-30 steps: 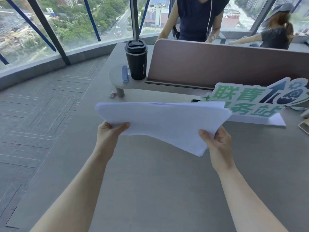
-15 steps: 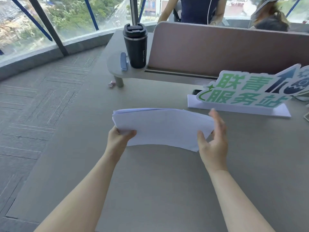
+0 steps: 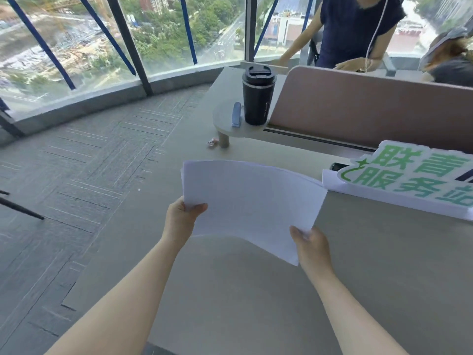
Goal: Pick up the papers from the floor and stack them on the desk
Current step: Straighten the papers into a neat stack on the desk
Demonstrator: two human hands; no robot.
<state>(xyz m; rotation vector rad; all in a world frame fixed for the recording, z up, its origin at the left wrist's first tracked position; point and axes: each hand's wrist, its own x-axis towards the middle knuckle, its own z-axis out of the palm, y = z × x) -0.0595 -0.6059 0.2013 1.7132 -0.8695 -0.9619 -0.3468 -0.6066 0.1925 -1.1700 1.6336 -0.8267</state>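
Head view: the left hand pinches the papers at their near left corner, thumb on top and fingers hidden beneath. The right hand now grips the near right corner again, thumb over the sheet; half a second ago it was spread open beside that edge, so it has closed back on. The papers, edge-on a moment ago, now show their broad top face and bow up in the middle, held clear above the desk toward its left edge. Their far right corner sits just beside the sign, though I cannot tell if it touches. Beyond, the mug and stapler stand well apart on the raised shelf. Judging from this, the sheets are gathered and squared, and only the setting down on the desk remains; no loose sheet shows on the floor.
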